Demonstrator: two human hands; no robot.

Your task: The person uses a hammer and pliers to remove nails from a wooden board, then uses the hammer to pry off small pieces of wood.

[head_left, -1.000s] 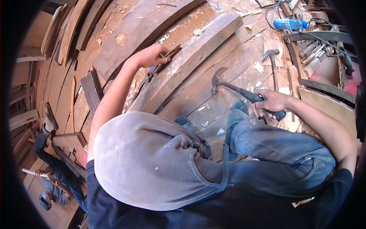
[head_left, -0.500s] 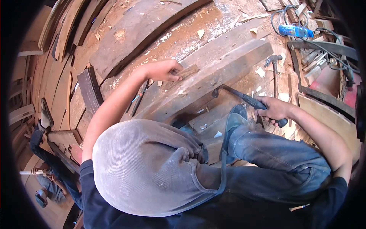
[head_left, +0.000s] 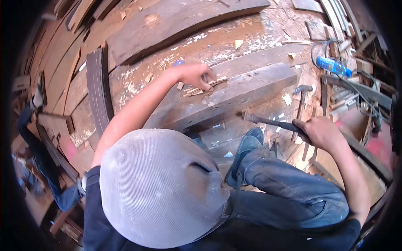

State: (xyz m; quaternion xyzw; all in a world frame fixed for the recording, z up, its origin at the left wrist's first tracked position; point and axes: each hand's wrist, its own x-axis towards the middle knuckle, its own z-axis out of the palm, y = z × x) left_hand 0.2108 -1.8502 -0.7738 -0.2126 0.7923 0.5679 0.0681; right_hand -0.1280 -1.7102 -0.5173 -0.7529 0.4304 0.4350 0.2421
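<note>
A thick wooden beam (head_left: 247, 90) lies across the middle of the view. My left hand (head_left: 200, 76) pinches a splintered strip of wood (head_left: 199, 90) against the top of the beam, near its far edge. On the near side of the beam, my right hand (head_left: 320, 131) is wrapped round the dark handle of a hammer (head_left: 272, 122). The hammer's head hangs just off the beam's near face, not touching the strip.
A second hammer (head_left: 302, 93) lies beyond my right hand. Behind it are a blue bottle (head_left: 333, 66), cables and scrap wood. A dark plank (head_left: 99, 92) and a long board (head_left: 184, 29) lie at the left and back. Another person's leg (head_left: 42, 154) shows at far left.
The view has shifted. The strip under my left hand now looks more splintered and lies lower. My right hand has turned, with its back up, and the hammer lies more level.
</note>
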